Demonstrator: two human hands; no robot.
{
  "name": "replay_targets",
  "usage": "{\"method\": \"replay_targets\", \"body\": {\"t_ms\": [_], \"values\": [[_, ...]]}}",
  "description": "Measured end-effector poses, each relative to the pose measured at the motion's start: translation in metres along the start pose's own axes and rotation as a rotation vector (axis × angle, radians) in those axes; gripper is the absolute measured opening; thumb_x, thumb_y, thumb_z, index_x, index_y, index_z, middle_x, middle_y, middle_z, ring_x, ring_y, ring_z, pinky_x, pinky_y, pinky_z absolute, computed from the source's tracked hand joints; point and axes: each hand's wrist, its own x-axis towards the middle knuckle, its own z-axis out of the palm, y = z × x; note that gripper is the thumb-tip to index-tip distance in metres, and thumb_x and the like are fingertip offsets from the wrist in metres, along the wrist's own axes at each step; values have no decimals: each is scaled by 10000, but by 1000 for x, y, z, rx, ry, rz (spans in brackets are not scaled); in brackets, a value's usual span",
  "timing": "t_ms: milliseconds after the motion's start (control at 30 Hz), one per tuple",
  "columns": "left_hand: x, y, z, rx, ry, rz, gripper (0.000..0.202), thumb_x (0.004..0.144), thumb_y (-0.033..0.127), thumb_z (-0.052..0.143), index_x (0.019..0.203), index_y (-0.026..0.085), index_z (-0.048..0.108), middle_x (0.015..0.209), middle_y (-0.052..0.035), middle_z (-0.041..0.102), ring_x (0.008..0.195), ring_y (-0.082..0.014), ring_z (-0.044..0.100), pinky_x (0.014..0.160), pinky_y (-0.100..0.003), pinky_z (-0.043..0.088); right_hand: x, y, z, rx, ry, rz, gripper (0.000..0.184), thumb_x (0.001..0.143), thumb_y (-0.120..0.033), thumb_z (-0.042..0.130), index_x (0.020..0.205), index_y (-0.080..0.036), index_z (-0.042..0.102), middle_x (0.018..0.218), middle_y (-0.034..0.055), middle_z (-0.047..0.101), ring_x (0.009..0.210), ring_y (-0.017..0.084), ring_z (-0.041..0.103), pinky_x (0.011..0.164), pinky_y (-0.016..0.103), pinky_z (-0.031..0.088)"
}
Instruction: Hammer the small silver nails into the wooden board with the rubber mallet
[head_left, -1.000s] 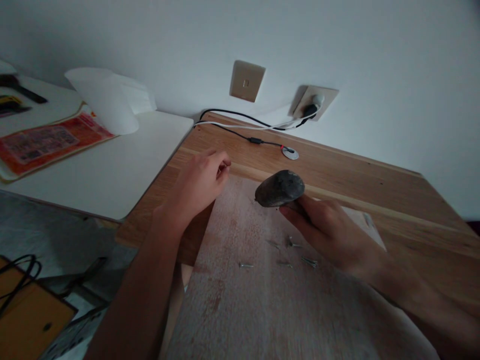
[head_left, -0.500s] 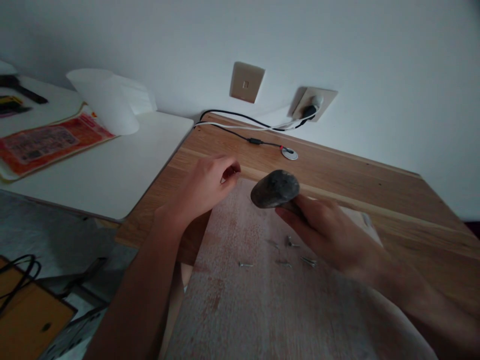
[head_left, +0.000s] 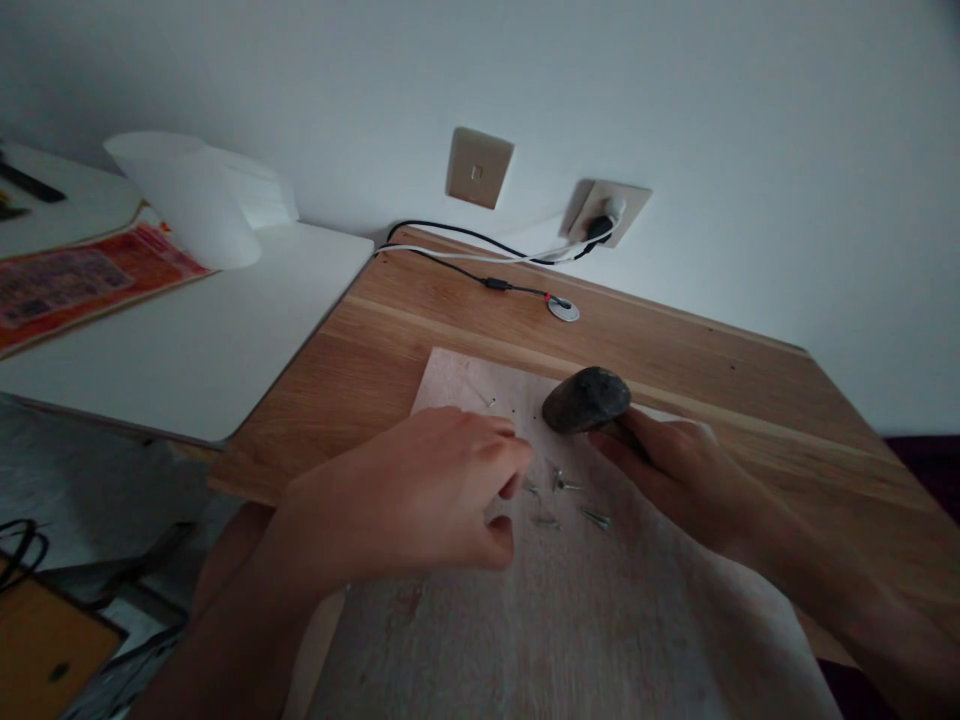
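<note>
My right hand (head_left: pixel 682 470) grips a hammer (head_left: pixel 589 398), its dark, scuffed head held above the board near the far edge. Over the left half of the board is my left hand (head_left: pixel 442 490), fingers curled and thumb apart from them, with nothing visible in between. Just right of its fingertips lie several loose nails (head_left: pixel 596 518) on the pale, worn wooden board (head_left: pixel 525 640). A single nail (head_left: pixel 490 402) stands tilted near the board's far left corner. To its right, small dark dots mark the board.
The board rests on a wooden table (head_left: pixel 322 385) against a wall with a plugged-in socket (head_left: pixel 611 212). Cables (head_left: pixel 465 255) run along the table's back. At left, a white table (head_left: pixel 255 330) holds a red packet (head_left: pixel 97 275) and a white roll (head_left: pixel 202 205).
My left hand has come from the board's far left corner back toward the loose nails, and the tilted nail now shows there. The hammer in my right hand has shifted slightly right and nearer.
</note>
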Motion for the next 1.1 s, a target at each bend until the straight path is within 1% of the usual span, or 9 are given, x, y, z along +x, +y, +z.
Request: {"method": "replay_targets", "body": {"t_ms": [133,333,433,533,600,700,867,967,1100], "values": [[-7,1,12,80,-55,2,123,800,215,694,733,223,590,845,-16,691,727,-195,618,695,-374,448,-9,11,10,0,43,22,325,1057,-449,449,791,-269,502,601,3,619,541,212,624,552,325,402],[-9,-5,23,90,-92,0,101,781,156,645,713,219,604,820,-18,679,740,-203,620,744,-380,455,-13,4,9,44,33,59,312,1074,-447,436,818,-278,492,573,1,607,504,218,617,521,340,401],[-7,-8,24,71,-92,-22,130,778,119,611,689,212,595,793,-12,665,714,-186,608,718,-359,442,-13,2,8,59,11,75,291,1078,-425,427,833,-276,479,579,1,613,523,218,629,537,338,419],[-4,-13,20,32,-76,-23,150,774,90,596,678,205,590,771,1,651,686,-162,592,672,-326,418,-14,5,12,69,1,80,296,1087,-441,413,859,-268,489,616,14,636,555,219,645,555,335,432],[1,-18,15,-23,-32,8,140,776,84,609,700,203,601,790,10,658,707,-150,599,673,-301,418,-15,9,15,85,23,75,313,1085,-466,413,860,-267,503,614,12,628,549,216,636,553,334,430],[7,-28,8,-80,87,51,119,788,86,626,757,201,622,837,18,682,760,-142,619,693,-273,422,-15,14,19,104,53,65,311,1071,-475,422,857,-270,518,573,-8,588,504,205,590,541,334,413],[16,-37,-4,-71,280,-43,102,810,112,644,840,206,672,801,23,706,708,-135,618,640,-259,395,-13,13,18,105,50,79,300,1046,-466,429,828,-273,500,587,12,615,533,215,607,549,334,396],[27,-35,-12,-112,334,-58,86,813,117,657,850,191,681,744,29,693,646,-122,595,614,-249,390,-13,10,17,100,49,92,284,1036,-454,426,828,-273,496,603,25,635,568,229,638,558,333,392],[50,-37,-14,-135,371,-10,108,810,87,661,870,171,691,772,18,707,674,-122,609,646,-249,411,-13,9,17,106,40,90,265,1042,-442,416,858,-266,493,630,26,639,589,228,640,574,330,394]]}}
